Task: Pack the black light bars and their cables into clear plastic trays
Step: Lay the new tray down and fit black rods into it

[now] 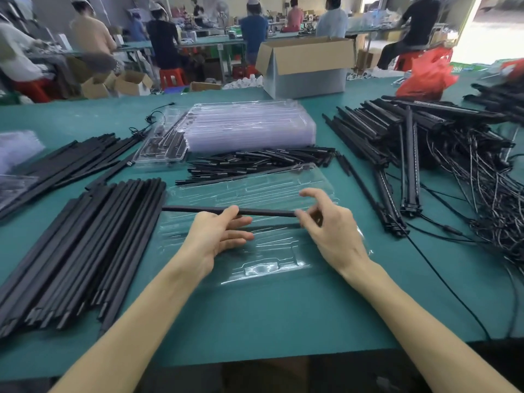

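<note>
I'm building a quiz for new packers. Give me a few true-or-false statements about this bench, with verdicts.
1. The left hand and right hand hold one black bar over a clear tray. True.
2. The cardboard box is closed. False: its flaps stand open.
3. The light bars with cables lie on the person's left. False: they are piled on the right.
4. A stack of clear trays sits beyond the short black pieces. True.
</note>
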Available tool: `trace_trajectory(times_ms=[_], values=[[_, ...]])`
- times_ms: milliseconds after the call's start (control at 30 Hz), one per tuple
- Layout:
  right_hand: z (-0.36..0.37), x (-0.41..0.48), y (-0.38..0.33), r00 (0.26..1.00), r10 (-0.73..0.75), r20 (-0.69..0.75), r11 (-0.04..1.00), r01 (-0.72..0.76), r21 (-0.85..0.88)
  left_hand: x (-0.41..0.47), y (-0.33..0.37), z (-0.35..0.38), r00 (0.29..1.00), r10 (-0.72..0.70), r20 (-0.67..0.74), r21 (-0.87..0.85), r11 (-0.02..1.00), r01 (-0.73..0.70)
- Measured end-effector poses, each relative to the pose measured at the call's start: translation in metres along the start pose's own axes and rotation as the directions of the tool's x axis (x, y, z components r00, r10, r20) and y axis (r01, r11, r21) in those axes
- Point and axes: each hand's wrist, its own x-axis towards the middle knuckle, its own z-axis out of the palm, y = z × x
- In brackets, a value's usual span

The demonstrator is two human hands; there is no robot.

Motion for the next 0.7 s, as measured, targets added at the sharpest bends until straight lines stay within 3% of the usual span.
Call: trace_trajectory(times_ms=[100, 200, 300, 333, 400, 467, 500, 600, 700], values=[[0.005, 0.002, 0.003, 0.997, 0.01, 0.073, 0.991, 0.0, -0.137, -0.001, -0.001, 0.0, 1.0, 0.022, 0.011, 0.071, 0.997, -0.023], [0.004, 0.002, 0.007, 0.999, 0.027, 0.037, 0.992, -0.022, -0.126, -0.005, -0.002, 0.002, 0.998, 0.06, 0.017, 0.15, 0.987, -0.062], [0.006, 0.002, 0.01, 0.999, 0.028, 0.037, 0.986, -0.022, -0.164, -0.013, -0.008, 0.006, 0.961, 0.273, 0.044, 0.278, 0.921, -0.274], [0.007, 0.002, 0.01, 0.998, 0.021, 0.059, 0.981, -0.01, -0.192, -0.015, -0.011, 0.006, 0.916, 0.396, 0.068, 0.346, 0.852, -0.394], [0.008, 0.002, 0.009, 0.995, 0.002, 0.102, 0.973, 0.021, -0.232, -0.018, -0.013, 0.006, 0.765, 0.628, 0.143, 0.529, 0.604, -0.595], [0.008, 0.001, 0.007, 0.991, -0.013, 0.134, 0.97, 0.045, -0.241, -0.014, -0.01, 0.003, 0.632, 0.733, 0.253, 0.706, 0.307, -0.639], [0.007, 0.001, 0.006, 0.989, -0.019, 0.147, 0.968, 0.055, -0.244, -0.01, -0.008, 0.0, 0.621, 0.724, 0.3, 0.755, 0.218, -0.619], [0.005, 0.0, 0.004, 0.984, -0.037, 0.172, 0.963, 0.081, -0.257, -0.002, -0.009, -0.008, 0.713, 0.596, 0.369, 0.803, 0.183, -0.567], [0.003, -0.003, -0.001, 0.98, -0.083, 0.182, 0.947, 0.134, -0.293, 0.001, -0.012, -0.01, 0.7, 0.6, 0.387, 0.789, 0.177, -0.588]])
